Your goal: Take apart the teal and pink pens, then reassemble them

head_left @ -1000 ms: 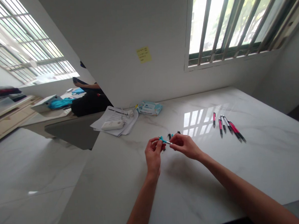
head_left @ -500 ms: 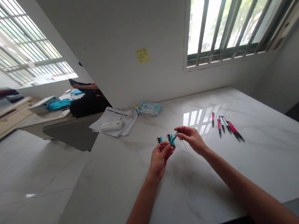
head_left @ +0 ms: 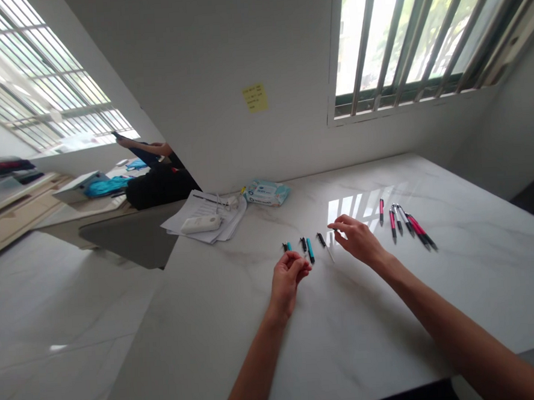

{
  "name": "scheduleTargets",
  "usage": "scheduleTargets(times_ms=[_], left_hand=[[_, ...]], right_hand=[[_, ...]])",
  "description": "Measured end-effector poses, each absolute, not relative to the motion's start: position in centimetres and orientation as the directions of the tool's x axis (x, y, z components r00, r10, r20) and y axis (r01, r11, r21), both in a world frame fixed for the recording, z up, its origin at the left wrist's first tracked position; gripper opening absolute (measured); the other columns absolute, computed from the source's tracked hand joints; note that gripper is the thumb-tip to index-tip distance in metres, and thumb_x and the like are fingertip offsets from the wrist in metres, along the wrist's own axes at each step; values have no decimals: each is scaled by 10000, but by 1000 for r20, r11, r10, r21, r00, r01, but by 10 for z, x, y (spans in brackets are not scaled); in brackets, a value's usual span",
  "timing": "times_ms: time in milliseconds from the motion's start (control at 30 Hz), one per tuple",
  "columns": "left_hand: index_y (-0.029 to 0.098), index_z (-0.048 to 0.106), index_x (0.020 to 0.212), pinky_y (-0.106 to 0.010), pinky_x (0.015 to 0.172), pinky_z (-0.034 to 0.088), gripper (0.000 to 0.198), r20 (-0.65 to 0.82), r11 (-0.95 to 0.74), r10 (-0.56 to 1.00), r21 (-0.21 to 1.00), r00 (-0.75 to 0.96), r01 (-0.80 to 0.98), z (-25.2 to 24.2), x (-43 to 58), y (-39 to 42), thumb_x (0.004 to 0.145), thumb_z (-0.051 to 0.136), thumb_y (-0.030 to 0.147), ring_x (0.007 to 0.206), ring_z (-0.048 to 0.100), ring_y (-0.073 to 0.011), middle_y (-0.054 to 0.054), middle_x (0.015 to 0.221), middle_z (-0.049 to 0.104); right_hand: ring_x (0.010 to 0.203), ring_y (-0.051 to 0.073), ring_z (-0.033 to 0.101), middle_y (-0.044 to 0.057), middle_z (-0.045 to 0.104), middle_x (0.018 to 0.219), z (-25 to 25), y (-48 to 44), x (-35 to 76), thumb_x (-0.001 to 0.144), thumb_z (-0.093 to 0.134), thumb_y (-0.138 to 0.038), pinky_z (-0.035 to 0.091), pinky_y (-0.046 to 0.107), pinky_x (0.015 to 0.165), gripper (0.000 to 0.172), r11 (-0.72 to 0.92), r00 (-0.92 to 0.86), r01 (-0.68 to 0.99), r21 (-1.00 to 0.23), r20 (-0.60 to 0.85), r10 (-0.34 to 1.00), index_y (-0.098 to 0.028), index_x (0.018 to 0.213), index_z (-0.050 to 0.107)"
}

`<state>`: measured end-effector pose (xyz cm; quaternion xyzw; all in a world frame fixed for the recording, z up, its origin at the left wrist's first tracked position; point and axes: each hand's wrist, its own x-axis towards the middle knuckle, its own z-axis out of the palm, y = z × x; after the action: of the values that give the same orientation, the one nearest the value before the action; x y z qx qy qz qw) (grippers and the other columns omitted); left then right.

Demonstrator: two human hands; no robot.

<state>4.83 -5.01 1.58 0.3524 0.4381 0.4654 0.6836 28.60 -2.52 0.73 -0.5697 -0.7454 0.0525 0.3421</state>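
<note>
My left hand (head_left: 290,278) is closed in a pinch in front of the pen parts; whatever its fingertips hold is hidden. My right hand (head_left: 357,238) is raised farther right, thumb and index finger pinched around a small dark piece too small to make out. On the table between them lies a black pen part (head_left: 321,240) with a thin white refill (head_left: 330,254) by it. To its left are a teal pen barrel (head_left: 310,251) and another black pen part (head_left: 303,245). More teal and black parts (head_left: 289,246) lie just beyond my left hand.
Several pink and silver pens (head_left: 398,219) lie on the marble-patterned table (head_left: 370,344) at the right. Papers (head_left: 226,231) with a white power strip (head_left: 201,223) and a wipes packet (head_left: 266,193) sit along the back. Another person's arm (head_left: 148,148) shows at far left.
My right hand has moved right, away from my left hand. The teal barrel that was between both hands no longer shows there. The black part by the refill is now uncovered.
</note>
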Motion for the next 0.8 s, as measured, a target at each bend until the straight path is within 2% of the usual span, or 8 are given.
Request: scheduleTargets(times_ms=[100,200,367,533,667,800], left_hand=[[198,624,932,-186,637,497,289,-255,299,951,903,175,-309,17,49,-50,704,791,260,651,636,-97,27,718,678],[178,693,1021,-205,647,498,329,-236,281,953,921,189,-271,17,48,-50,712,762,268,648,633,-107,7,720,686],[162,725,934,-231,656,509,268,-213,250,960,943,180,-219,13,46,-48,712,764,307,686,664,-131,-41,804,729],[175,681,1022,-252,659,513,380,-197,231,961,959,196,-166,8,46,-45,740,793,404,692,693,-154,-70,855,770],[182,613,1055,-271,682,523,428,-172,201,966,969,194,-144,6,47,-45,756,796,427,684,697,-159,-80,871,785],[189,565,988,-275,682,520,412,-159,187,968,972,193,-139,7,48,-45,757,798,439,677,695,-161,-84,866,788]], right_hand=[[889,224,697,95,683,1113,-11,-29,298,927,531,-124,589,376,833,340,392,-269,843,-369,342,900,-238,1142,769],[870,209,699,84,676,1133,-25,-34,305,913,553,-138,582,363,842,356,409,-302,816,-408,302,904,-257,1178,759],[907,231,683,81,700,1061,-29,-35,307,920,576,-187,548,366,838,283,384,-244,773,-506,321,915,-264,1097,783],[897,232,663,83,700,1027,-34,-31,302,957,585,-295,524,371,841,248,283,-101,764,-579,327,940,-252,1106,778],[902,224,655,75,701,1008,-39,-31,298,957,597,-322,513,355,843,238,279,-102,720,-636,301,948,-244,1084,783],[892,220,647,72,702,997,-38,-31,295,957,595,-310,505,351,837,245,293,-115,692,-660,299,947,-241,1113,771]])
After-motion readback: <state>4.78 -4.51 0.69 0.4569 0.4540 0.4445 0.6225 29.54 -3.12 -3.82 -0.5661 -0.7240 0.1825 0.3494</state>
